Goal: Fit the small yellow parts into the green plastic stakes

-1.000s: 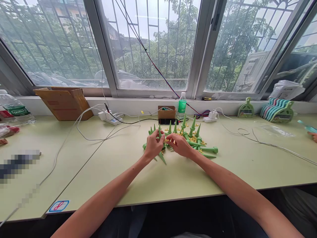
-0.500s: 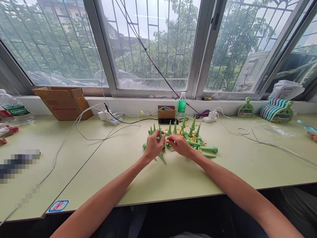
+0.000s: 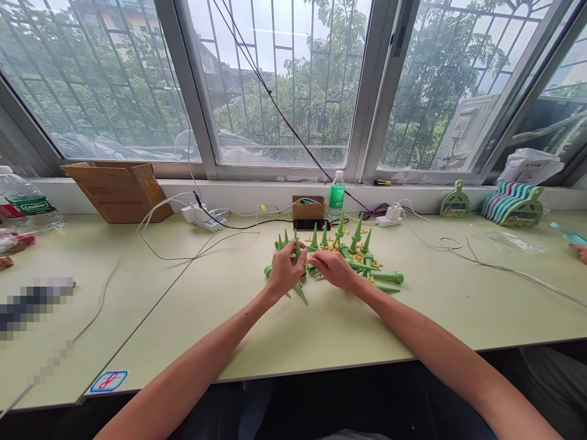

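My left hand (image 3: 285,269) is closed around a green plant watering spike (image 3: 298,245), its pointed tip standing up between the fingers. Just to the right, my right hand (image 3: 334,267) has its fingertips pinched close to the left thumb; whatever small part they grip is hidden. Around both hands are several more green spikes. Some stand upright behind them, such as one spike (image 3: 356,236), while another spike (image 3: 387,277) lies on its side to the right. Small yellow valve pieces (image 3: 373,263) are heaped among them.
Behind the spikes are a small cardboard box (image 3: 302,209), a dark phone (image 3: 306,225) and a green-labelled bottle (image 3: 337,194). White cables (image 3: 160,252) cross the table (image 3: 192,330). Small dustpans (image 3: 513,205) stand at the right, where another person's hand (image 3: 581,252) shows.
My right fingertips have curled in slightly beside the left thumb. Both arms and the surrounding spikes stay essentially where they were.
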{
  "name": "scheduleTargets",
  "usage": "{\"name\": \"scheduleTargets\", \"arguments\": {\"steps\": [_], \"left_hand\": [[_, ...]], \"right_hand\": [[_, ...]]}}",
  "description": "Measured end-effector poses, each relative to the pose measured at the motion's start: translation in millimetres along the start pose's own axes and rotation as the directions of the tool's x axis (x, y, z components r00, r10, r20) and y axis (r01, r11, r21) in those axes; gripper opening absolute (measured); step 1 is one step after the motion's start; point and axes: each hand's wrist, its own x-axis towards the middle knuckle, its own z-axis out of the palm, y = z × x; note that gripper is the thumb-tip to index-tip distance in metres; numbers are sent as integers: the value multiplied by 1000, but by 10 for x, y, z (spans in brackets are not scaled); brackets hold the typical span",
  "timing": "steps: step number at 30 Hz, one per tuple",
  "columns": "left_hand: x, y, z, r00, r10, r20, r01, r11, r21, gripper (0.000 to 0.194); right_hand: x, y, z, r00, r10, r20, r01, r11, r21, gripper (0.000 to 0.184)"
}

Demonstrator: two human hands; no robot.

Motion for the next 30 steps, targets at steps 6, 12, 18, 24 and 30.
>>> {"name": "scheduleTargets", "arguments": {"steps": [6,12,18,24,30], "left_hand": [[11,15,-16,1000,16,-18,-16,1000,17,15],[19,18,-27,999,12,-42,-12,1000,7,19],[11,24,-25,1000,3,-24,-3,1000,6,19],[2,35,-38,1000,9,4,-9,1000,13,18],[-1,14,-31,1000,5,16,-6,1000,24,20]], "right_hand": [[-4,-19,0,1000,22,-4,-22,1000,6,32],[-17,-13,24,999,30,-31,-28,998,62,16],[-18,-2,29,999,25,-39,-23,998,60,16],[-21,-14,19,999,21,-30,-19,997,70,20],[-20,-20,14,1000,20,-15,-19,998,53,27]]}}
